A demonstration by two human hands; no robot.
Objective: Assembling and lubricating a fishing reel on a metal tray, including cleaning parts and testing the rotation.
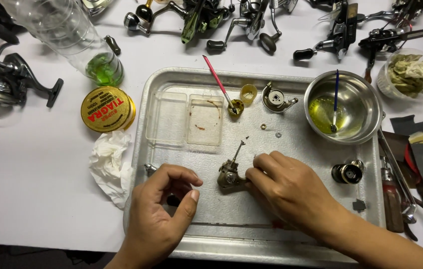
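Far left, a black and grey spinning reel (7, 79) is seen lying on the white tabletop (32, 174), with a clear plastic bottle holding green liquid (79, 42) and a round yellow tin (107, 108) just beside it, and a crumpled white tissue (109, 167) pressed against the edge of the dented silver metal tray (291, 144). Over the tray's near left corner the left hand (164, 211) is held loosely curled, fingers pinched towards the thumb; whether anything small is gripped cannot be told. At centre, the small brownish metal reel body with its thin shaft (231, 172) rests on the tray, gripped at its right side by the fingers of the right hand (286, 187). The reel is judged well stripped down: a grey side cover (277, 99), a washer and a black spool part (347, 173) lie apart, so cleaning and reassembly appear left. Further right, a steel bowl of yellowish oil (343, 107) is noted, then scattered hand tools (396, 194). More reels line the far edge.
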